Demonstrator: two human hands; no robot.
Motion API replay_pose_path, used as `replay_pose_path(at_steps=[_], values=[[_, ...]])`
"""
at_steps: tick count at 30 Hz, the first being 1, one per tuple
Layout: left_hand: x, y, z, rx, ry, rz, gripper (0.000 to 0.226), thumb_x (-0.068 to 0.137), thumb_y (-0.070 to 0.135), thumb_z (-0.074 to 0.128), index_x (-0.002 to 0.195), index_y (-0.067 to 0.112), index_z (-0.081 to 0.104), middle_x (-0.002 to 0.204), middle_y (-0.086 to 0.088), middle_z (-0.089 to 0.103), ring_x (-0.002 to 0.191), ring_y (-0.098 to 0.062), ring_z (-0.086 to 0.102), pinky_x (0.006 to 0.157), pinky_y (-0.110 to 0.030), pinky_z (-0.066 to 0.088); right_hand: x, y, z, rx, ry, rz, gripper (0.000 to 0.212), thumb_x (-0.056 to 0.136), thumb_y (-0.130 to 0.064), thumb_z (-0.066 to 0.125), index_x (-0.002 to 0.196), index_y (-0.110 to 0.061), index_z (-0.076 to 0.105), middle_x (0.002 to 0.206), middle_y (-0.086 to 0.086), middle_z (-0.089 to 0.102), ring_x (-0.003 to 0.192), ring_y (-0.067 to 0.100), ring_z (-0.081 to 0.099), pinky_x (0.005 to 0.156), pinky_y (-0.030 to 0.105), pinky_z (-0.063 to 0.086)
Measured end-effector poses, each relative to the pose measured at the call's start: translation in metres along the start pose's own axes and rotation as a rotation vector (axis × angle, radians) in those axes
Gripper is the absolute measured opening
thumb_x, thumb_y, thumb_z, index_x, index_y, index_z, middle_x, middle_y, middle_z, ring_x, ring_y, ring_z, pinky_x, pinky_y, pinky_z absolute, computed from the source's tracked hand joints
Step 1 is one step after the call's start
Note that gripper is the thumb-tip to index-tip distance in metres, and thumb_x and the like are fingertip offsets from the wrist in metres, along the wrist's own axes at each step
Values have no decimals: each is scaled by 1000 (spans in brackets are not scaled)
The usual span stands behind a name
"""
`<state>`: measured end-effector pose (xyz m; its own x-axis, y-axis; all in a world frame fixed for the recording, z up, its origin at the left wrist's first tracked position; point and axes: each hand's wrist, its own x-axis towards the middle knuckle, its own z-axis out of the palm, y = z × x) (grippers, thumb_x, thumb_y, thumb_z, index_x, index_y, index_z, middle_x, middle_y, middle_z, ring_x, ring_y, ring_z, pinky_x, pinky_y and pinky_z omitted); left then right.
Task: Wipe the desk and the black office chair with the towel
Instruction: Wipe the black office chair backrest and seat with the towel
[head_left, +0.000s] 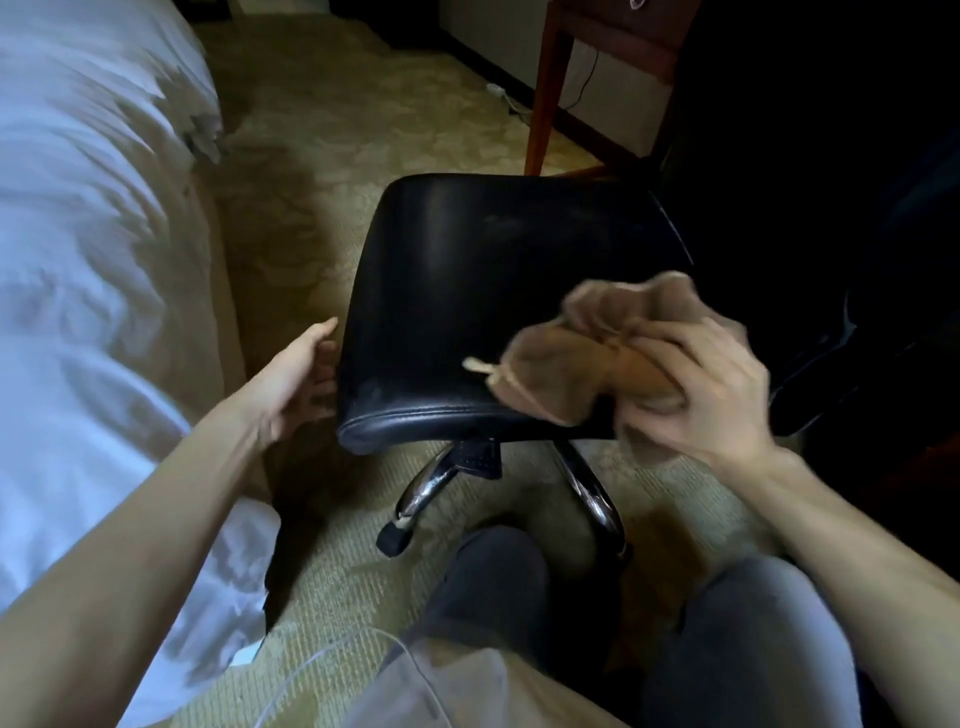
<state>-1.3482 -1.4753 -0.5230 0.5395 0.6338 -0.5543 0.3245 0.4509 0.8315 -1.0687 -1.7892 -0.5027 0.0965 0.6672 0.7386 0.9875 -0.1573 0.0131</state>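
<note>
Knees (753, 623) in dark trousers sit just before the black chair seat (467, 270); the right hand (711, 395) squeezes the bunched brown towel (561, 364) over the seat's near right corner; the left hand (298, 379) is loose by the seat's left edge, holding nothing; most of the seat lies ahead and left of the towel; the worktop leg (545, 88) stands past the seat's far edge.

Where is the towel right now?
In the head view, right of centre: the brown towel is bunched in the right hand, over the right front part of the black chair seat.
</note>
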Motion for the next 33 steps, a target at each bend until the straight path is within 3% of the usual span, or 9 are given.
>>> replay_pose_path(at_steps=[2,6,11,15,19,22,26,29,33], values=[[-1,-2,14,20,-23,-22,47,102,61,45,121,23,65,127,-6,69,108,-23,68,87,-42,54,-37,30,-19,-99,-132,9,53,91,-49,65,124,-8,72,126,16,67,113,39,66,104,58,46],[-4,-6,29,-61,-99,-26,59,98,71,42,128,25,64,120,-3,75,108,-22,73,93,-40,54,-64,49,-14,-190,-391,50,78,88,-69,53,147,-18,47,142,28,49,128,51,48,103,70,35],[-6,-5,29,-98,-120,-9,79,92,81,37,147,26,53,134,-6,68,119,-26,68,96,-44,52,-31,30,6,-143,-522,-127,63,96,-58,49,150,-26,52,144,19,53,129,47,51,105,64,36],[-6,-10,29,-129,-108,-18,86,90,85,33,147,24,52,135,-9,68,119,-29,69,102,-46,50,9,-37,49,-69,-489,-240,76,78,-38,70,150,-40,47,139,12,58,122,40,55,99,57,43],[-12,-13,25,-222,-102,-49,84,90,85,34,131,16,58,118,-13,75,99,-28,76,90,-47,52,46,-120,90,-4,-442,-242,65,85,-42,71,147,-43,48,134,4,58,121,34,54,101,57,41],[-16,-12,16,-243,-144,-52,94,89,86,29,137,12,62,129,-19,69,111,-34,72,92,-51,50,72,-170,105,-96,-538,-281,78,79,-53,74,150,-42,43,139,6,52,129,36,47,107,58,34],[-19,-9,11,-176,-108,-27,84,92,82,28,106,20,83,118,-16,75,98,-31,76,88,-49,48,85,-216,122,-156,-608,-276,68,88,-54,63,150,-39,41,148,6,45,134,35,42,112,60,29],[-16,4,7,-20,-101,-8,86,93,82,26,93,20,85,107,-16,78,91,-31,77,86,-50,47,84,-193,115,-103,-587,-304,62,91,-50,60,150,-37,44,144,5,49,131,31,46,111,56,32],[-8,28,13,79,-20,-97,100,84,91,28,133,12,65,130,-19,67,117,-35,63,99,-50,44,59,-124,92,-15,-453,-331,67,76,-37,73,141,-28,60,136,10,59,122,36,55,100,53,41]])
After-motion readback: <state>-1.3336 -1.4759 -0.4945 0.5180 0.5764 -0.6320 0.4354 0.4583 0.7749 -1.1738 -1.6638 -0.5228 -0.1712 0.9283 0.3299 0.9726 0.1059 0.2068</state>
